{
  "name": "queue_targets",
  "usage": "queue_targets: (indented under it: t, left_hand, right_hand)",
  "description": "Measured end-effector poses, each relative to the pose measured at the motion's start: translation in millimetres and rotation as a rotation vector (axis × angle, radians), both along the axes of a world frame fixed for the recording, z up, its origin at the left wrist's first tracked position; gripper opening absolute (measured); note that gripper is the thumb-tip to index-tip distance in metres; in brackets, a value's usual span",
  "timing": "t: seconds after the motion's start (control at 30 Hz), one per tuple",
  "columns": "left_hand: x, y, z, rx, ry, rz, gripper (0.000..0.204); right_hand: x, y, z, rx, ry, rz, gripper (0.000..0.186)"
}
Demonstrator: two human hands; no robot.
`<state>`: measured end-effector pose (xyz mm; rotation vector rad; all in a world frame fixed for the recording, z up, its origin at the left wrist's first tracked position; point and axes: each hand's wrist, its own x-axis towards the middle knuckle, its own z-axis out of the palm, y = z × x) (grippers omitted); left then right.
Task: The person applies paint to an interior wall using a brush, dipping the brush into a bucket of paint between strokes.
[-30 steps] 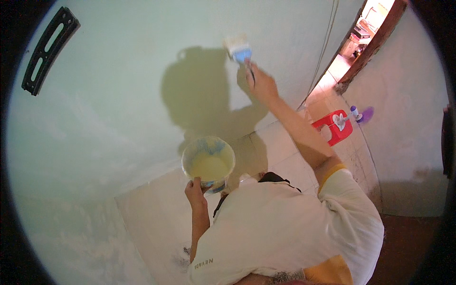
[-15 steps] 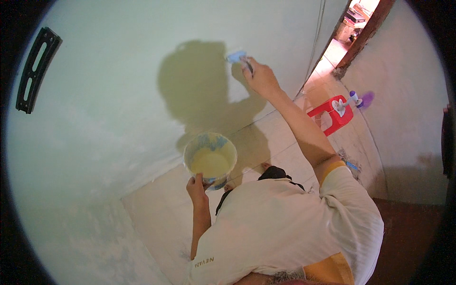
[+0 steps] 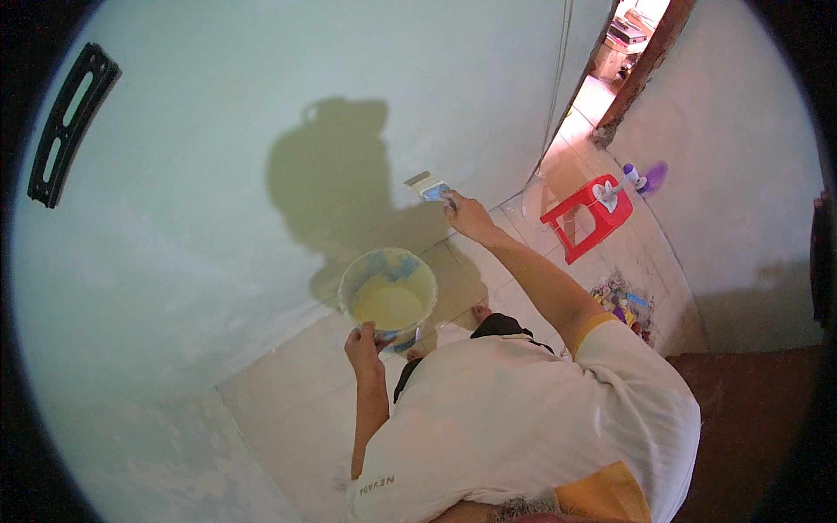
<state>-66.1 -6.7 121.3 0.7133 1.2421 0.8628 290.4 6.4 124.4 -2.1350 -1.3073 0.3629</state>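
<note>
Head view, L. hand: the bare left hand (image 3: 363,349), center of frame, a bit low, is closed on the near edge of the bucket, w/ thumb up at the rim.
Bucket: round whitish plastic bucket (image 3: 350,277) w/ blue-grey smears on the inner wall; it is in the center of frame, tipped so that its mouth faces the camera.
Liquid: pale yellow, paint-like liquid (image 3: 388,302) covers the bottom of it.
R. hand: the bare right hand (image 3: 468,216), just right of center, grips the brush handle, fingers narrow around it.
Brush: flat wide paintbrush w/ pale bristles and light blue body (image 3: 429,186), above the bucket in frame, bristles pointing to upper left. If they touch the wall, I cannot tell.
Wall: pale green painted wall (image 3: 192,174), fills left and upper part; a dark shadow (image 3: 327,170) of head and arm lies on it.
Bracket: black metal bracket w/ long slots (image 3: 73,126), on the wall, upper left.
Stool: red plastic stool (image 3: 622,206), right of center, w/ a white-and-purple object (image 3: 634,177) by its top.
Floor: light tiles (image 3: 279,392), lower left; mixed litter pile (image 3: 626,305), right side.
Doorway: bright narrow opening (image 3: 595,98), upper right.
</note>
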Motion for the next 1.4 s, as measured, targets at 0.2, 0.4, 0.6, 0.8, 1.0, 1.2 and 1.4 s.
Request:
queue_targets:
  t: [0.2, 0.4, 0.6, 0.8, 1.0, 1.2, 1.4]
  left_hand:
    - [1.3, 3.0, -12.9, 0.036, 0.038, -0.062, 0.019]
    - [-4.8, 11.5, 0.0, 0.105, 0.104, -0.092, 0.019]
    - [3.2, 19.6, 22.0, 0.179, 0.028, -0.131, 0.018]
    - [12.5, 15.4, 61.9, 0.216, 0.000, -0.168, 0.017]
    - [16.0, 16.6, 56.7, 0.304, 0.078, -0.206, 0.017]
    - [22.4, 14.2, 68.9, 0.288, 0.049, -0.209, 0.016]
    - [18.4, 17.3, 57.4, 0.315, 0.104, -0.204, 0.017]
  right_hand:
    - [-24.3, -44.7, 62.4, 0.083, 0.114, -0.014, 0.042]
    - [-64.3, -66.0, 132.8, -0.060, 0.554, 0.217, 0.035]
    - [-86.6, -44.2, 120.9, -0.141, 0.521, 0.279, 0.029]
    - [-103.1, -16.7, 96.8, -0.168, 0.383, 0.232, 0.022]
    - [-111.4, 4.0, 92.6, -0.316, 0.244, 0.250, 0.031]
    - [-107.3, 10.5, 73.5, -0.261, 0.093, 0.279, 0.031]
    - [-103.3, 5.9, 99.5, -0.328, 0.323, 0.262, 0.022]
